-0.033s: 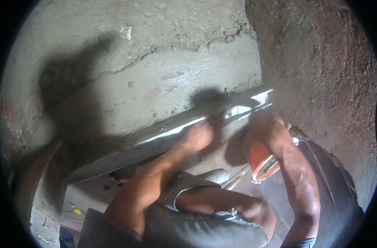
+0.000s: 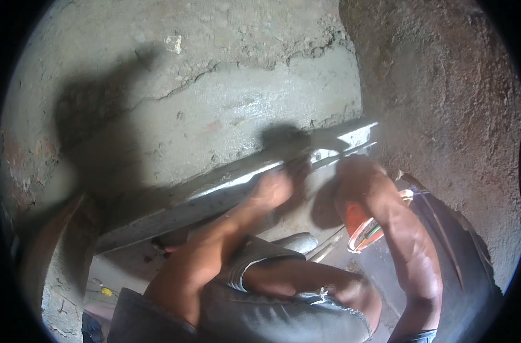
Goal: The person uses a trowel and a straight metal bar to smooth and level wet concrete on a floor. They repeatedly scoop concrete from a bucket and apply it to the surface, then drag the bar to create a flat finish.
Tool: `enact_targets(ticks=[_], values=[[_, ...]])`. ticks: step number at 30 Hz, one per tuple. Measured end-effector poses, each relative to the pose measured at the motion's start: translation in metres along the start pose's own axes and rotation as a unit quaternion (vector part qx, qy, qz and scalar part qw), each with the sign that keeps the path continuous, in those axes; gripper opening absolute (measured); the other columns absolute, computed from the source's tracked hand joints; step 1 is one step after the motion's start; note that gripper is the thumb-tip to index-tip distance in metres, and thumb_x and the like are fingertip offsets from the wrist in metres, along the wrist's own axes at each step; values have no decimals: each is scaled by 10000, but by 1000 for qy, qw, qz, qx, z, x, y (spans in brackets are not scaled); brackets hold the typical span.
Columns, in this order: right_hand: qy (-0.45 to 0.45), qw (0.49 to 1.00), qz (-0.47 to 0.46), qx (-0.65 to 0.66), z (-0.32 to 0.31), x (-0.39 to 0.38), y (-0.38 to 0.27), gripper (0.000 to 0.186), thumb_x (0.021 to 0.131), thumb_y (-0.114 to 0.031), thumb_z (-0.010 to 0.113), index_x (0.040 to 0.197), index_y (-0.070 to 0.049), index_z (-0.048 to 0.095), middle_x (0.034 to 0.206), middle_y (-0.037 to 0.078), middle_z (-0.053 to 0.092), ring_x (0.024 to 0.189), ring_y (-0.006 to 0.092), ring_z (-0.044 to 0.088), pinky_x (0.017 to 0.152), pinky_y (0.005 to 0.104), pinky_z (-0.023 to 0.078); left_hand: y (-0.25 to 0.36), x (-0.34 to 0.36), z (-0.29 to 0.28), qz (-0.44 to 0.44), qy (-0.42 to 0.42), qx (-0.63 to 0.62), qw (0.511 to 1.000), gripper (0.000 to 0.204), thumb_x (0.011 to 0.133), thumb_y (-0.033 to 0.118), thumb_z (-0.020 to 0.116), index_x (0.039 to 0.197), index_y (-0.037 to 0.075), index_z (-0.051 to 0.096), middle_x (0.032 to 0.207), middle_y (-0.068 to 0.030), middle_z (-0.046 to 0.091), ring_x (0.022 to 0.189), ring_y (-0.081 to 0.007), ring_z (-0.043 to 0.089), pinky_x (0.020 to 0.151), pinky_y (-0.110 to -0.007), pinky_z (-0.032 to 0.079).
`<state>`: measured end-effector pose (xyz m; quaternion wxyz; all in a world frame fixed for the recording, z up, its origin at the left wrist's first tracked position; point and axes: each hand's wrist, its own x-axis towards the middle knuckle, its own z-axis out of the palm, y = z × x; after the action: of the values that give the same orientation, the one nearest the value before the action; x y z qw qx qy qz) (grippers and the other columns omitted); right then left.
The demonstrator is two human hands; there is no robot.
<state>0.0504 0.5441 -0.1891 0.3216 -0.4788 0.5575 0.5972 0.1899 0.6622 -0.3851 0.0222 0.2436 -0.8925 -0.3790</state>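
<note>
A long grey ledge (image 2: 152,224) with a wet, shiny upper edge runs along the foot of a plastered wall (image 2: 215,123). My left hand (image 2: 279,186) is at the ledge's front edge, its fingers dark and blurred; whether they hold anything cannot be made out. To its right, my right hand (image 2: 358,174) is close to the ledge's right end, smeared by motion, with its fingers hidden. Below that hand and partly behind my forearm is an orange-red container (image 2: 359,220) with a pale rim and something greenish inside. Whether the hand touches it is unclear.
A rough brown wall (image 2: 438,97) meets the plastered wall at the right. An upright slab (image 2: 63,268) stands at the left. My bent leg (image 2: 312,277) and grey shoe (image 2: 300,243) are below my hands. Thin sticks (image 2: 443,240) lie at the right; a yellow scrap (image 2: 106,291) lies lower left.
My right hand and forearm have shifted slightly to the left, showing a little more of the container's right side. My left hand stays in nearly the same place.
</note>
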Motion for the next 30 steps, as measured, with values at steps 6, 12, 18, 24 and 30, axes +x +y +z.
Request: enact_targets(ticks=[6,12,18,24,30], values=[[-9,993,-67,97,-8,-14,-65,344,951,-253,658,1241,-73,704,1310,137,673,1201,304,658,953,399,567,-4,4,-53,-109,-159,-120,974,553,955,204,483,1477,30,434,1562,-174,423,1375,-278,498,1037,-392,511],[-123,969,-195,85,-44,-52,-70,411,956,-280,632,1287,-37,635,1269,153,677,1192,298,658,944,412,558,11,14,14,41,170,-127,976,569,973,284,440,1463,-4,438,1531,-218,441,1424,-315,428,1179,-447,331],[-23,988,-152,11,-16,-27,-50,443,928,-270,629,1316,-63,581,1182,140,713,1051,299,716,891,427,564,13,9,-17,-64,58,-167,982,461,1017,283,445,1403,41,517,1504,-164,498,1334,-283,526,1115,-415,408],[161,985,9,-69,23,-5,67,212,921,-134,597,1076,-97,737,1076,148,755,1024,276,739,827,391,594,1,0,8,-9,10,13,1000,546,963,162,464,1496,49,428,1589,-108,409,1431,-237,425,1138,-396,404],[124,978,149,-80,21,15,141,206,901,-144,613,1037,-102,761,1028,134,765,991,274,745,804,401,594,3,5,-15,4,42,-16,999,577,956,159,472,1522,68,404,1615,-81,375,1442,-234,413,1150,-390,390]])
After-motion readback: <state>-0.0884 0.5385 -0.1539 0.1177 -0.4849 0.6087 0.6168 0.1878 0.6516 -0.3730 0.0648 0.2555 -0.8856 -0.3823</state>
